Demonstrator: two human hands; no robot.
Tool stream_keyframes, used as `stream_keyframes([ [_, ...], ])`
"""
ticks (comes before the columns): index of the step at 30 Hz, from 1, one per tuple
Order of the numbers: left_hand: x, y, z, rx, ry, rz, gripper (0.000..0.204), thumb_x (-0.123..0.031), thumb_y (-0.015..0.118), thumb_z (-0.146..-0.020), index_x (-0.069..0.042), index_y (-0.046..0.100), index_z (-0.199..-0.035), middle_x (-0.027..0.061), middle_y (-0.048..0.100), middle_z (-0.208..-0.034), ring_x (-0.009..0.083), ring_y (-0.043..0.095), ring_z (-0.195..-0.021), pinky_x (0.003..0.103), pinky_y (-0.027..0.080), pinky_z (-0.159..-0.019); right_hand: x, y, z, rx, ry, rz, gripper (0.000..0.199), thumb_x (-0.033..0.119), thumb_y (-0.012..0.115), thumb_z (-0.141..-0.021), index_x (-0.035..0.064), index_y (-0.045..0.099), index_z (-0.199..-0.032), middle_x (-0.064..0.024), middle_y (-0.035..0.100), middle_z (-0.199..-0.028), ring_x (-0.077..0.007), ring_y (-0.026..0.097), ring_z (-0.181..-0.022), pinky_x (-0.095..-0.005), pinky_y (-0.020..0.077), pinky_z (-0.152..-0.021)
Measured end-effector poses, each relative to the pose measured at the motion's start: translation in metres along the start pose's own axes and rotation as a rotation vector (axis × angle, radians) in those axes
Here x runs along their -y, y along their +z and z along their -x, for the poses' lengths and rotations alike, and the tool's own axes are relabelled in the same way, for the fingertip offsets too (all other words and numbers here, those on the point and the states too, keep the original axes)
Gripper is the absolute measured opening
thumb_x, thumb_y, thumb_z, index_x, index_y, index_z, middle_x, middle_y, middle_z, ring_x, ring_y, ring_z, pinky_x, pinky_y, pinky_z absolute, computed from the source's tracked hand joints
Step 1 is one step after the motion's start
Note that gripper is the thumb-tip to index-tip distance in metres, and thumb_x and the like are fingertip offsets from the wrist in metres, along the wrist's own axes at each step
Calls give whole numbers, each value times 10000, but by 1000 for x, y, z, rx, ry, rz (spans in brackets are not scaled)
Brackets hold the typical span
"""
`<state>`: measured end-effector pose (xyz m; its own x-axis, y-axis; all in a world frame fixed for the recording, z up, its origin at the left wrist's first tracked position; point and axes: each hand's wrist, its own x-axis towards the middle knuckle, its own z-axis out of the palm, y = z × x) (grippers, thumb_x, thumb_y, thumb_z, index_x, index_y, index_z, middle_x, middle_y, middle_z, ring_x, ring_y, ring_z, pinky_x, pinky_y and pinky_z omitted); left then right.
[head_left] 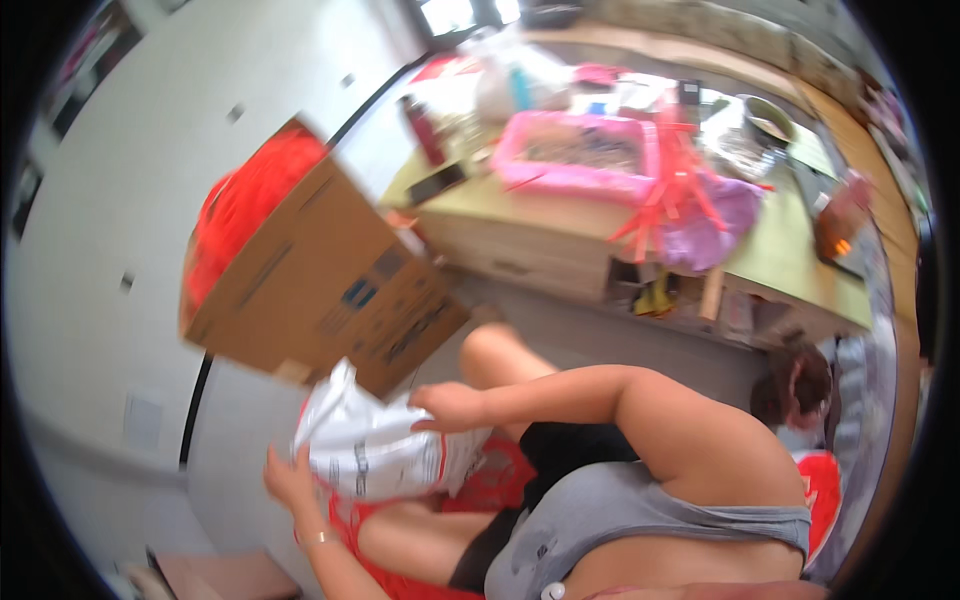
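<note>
A white plastic bag point(385, 452) with dark and red print lies in front of me between my legs, over red plastic. My right hand point(452, 406) is closed at the bag's upper right edge, its fingers curled on the plastic. My left hand point(291, 484) is at the bag's left side, finger and thumb apart, the thumb side against its edge. Just beyond the bag a brown cardboard box point(330, 270) stands tilted, filled with bright red material point(250, 205). Motion blurs the hands somewhat.
Beyond the box is a low table point(510, 225) holding a pink tray point(650, 170), red ribbons point(680, 190), a purple cloth point(715, 220), a dark phone point(437, 185) and a dark red bottle point(424, 132). My bent legs flank the bag. A brown flat item point(225, 577) is at lower left.
</note>
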<state>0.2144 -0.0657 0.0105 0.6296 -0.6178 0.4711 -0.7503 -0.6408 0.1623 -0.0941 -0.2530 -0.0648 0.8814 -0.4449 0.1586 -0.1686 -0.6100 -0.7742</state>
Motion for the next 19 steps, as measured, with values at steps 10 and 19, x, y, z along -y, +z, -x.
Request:
stream_keyframes([
  [10, -49, 97, 1, 34, 350, -58, 845, -388, 799, -771, -21, 461, -1454, 198, 595, -1338, 389, 508, -1263, 499, 353, -1096, -79, -227, 157, -699, 437, -86, 160, 187, 653, -931, 35, 668, -982, -181, 682, -891, -345, 668, -800, -431, 529, -746],
  [19, -122, 100, -30, 19, 451, -97, 630, -469, 781, -802, -48, 652, -1251, 202, 681, -1198, 397, 642, -1091, 521, 520, -873, -117, -378, 462, -2018, 384, 367, 348, 4, 615, -897, 38, 604, -1243, -67, 670, -1007, -145, 649, -795, -279, 548, -719],
])
